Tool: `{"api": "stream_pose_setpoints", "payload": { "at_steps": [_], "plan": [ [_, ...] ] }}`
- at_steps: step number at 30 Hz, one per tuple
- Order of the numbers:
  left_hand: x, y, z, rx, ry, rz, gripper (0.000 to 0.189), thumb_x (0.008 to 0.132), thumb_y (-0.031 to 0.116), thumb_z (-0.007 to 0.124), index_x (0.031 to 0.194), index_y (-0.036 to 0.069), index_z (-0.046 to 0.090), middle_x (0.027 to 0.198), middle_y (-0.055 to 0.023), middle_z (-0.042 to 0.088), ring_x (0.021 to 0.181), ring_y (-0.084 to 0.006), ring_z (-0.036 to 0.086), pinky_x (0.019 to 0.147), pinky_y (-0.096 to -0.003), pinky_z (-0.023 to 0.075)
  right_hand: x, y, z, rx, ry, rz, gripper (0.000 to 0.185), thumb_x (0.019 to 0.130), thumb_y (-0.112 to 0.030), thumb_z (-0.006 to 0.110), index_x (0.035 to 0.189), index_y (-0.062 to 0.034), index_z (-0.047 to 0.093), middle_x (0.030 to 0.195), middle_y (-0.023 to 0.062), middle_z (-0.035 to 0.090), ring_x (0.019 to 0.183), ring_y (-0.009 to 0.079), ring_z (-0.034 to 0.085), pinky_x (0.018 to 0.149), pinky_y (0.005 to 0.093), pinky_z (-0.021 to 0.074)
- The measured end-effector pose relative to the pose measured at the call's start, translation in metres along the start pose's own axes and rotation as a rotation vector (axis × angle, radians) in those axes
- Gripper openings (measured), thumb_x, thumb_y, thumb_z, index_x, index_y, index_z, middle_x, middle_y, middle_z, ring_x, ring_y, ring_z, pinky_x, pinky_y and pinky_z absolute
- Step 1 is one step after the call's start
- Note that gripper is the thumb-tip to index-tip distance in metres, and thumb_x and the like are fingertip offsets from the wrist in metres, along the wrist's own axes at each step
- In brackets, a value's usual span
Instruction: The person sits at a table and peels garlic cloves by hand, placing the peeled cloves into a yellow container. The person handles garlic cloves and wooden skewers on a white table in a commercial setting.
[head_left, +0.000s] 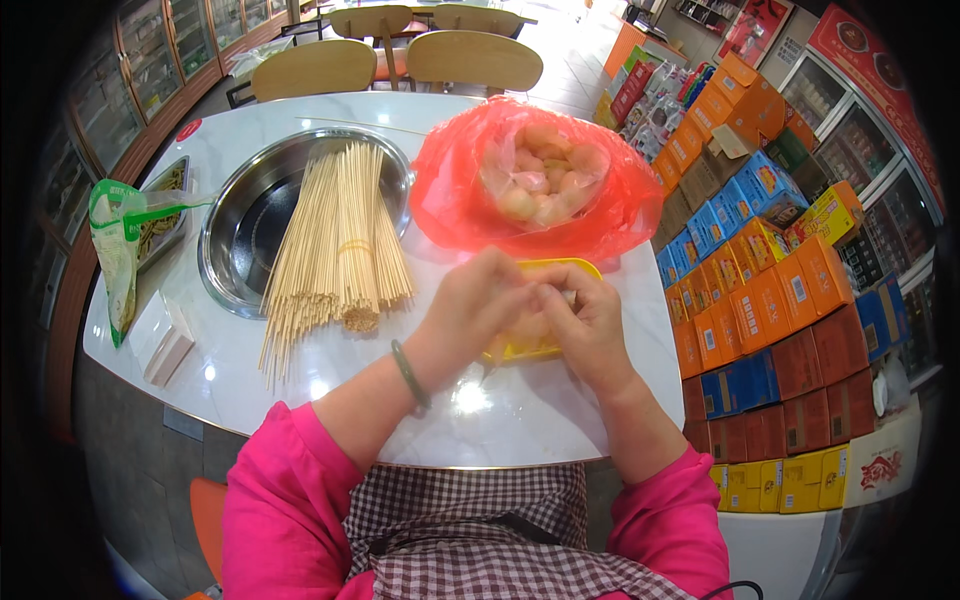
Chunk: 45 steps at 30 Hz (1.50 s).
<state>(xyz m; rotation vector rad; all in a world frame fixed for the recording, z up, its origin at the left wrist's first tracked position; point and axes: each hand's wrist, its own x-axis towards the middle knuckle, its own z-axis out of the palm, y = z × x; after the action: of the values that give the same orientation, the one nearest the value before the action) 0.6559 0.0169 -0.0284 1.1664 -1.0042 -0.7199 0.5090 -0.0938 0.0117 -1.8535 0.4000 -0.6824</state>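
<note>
My left hand (476, 296), with a dark green bangle on its wrist, meets my right hand (589, 319) over a yellow plastic tray (585, 264). The fingertips of both hands come together. A small pale piece (571, 297) shows at my right fingers, but the fingers hide most of it. Something pale and translucent (525, 326) lies below the hands, over the tray; its kind is unclear. Just behind the tray, a red plastic bag (450, 202) lies open around a clear inner bag (495, 169) with several pale, roundish food pieces (551, 172).
Bundled bamboo skewers (337, 240) lie across a round steel basin (225, 217) at left. Beyond it are a metal tray (169, 225) of dark strips, a green-and-clear packet (116, 255) and a tissue pack (161, 341). Stacked cartons (757, 307) stand right of the marble-look table (510, 431); chairs (472, 60) stand behind.
</note>
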Motion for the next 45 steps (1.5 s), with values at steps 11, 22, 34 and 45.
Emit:
{"api": "stream_pose_setpoints", "payload": {
  "at_steps": [11, 22, 34, 45],
  "plan": [
    [0.000, 0.016, 0.006, -0.073, -0.084, -0.013, 0.026, 0.104, 0.005, 0.066, 0.129, 0.006, 0.059, 0.093, -0.0033, 0.064, 0.076, -0.0081, 0.058, 0.065, -0.0228, 0.0469, 0.004, 0.013, -0.013, 0.179, -0.063, 0.139, 0.016, 0.099, -0.005, 0.059, 0.107, 0.0010, 0.071, 0.096, 0.0015, 0.070, 0.088, 0.0074, 0.066, 0.077, 0.0238, 0.0542],
    [-0.005, -0.005, -0.002, 0.838, -0.013, 0.733, 0.034, 0.091, 0.006, 0.067, 0.125, 0.009, 0.064, 0.109, -0.0127, 0.064, 0.096, -0.0301, 0.068, 0.076, -0.0385, 0.0580, 0.001, 0.029, -0.014, 0.186, -0.040, 0.192, 0.011, 0.101, -0.012, 0.060, 0.104, -0.0040, 0.068, 0.092, -0.0011, 0.062, 0.080, 0.0076, 0.059, 0.069, 0.0237, 0.0503],
    [0.014, -0.011, 0.014, 0.349, 0.151, 0.557, 0.010, 0.096, 0.008, 0.066, 0.100, 0.004, 0.059, 0.097, -0.0159, 0.060, 0.085, -0.0350, 0.065, 0.073, -0.0433, 0.0522, 0.004, 0.051, -0.026, 0.356, 0.042, 0.188, 0.008, 0.107, -0.018, 0.054, 0.101, -0.0151, 0.058, 0.084, -0.0103, 0.045, 0.065, -0.0034, 0.037, 0.054, 0.0147, 0.0247],
    [0.025, -0.029, 0.026, 0.301, 0.175, 0.496, 0.012, 0.087, 0.028, 0.067, 0.086, 0.016, 0.068, 0.091, -0.0052, 0.059, 0.100, -0.0253, 0.057, 0.090, -0.0376, 0.0443, 0.014, 0.068, -0.038, -0.312, 0.023, -0.134, 0.026, 0.101, -0.023, 0.072, 0.115, -0.0014, 0.071, 0.116, 0.0184, 0.070, 0.096, 0.0265, 0.067, 0.075, 0.0356, 0.0563]
  ]
}}
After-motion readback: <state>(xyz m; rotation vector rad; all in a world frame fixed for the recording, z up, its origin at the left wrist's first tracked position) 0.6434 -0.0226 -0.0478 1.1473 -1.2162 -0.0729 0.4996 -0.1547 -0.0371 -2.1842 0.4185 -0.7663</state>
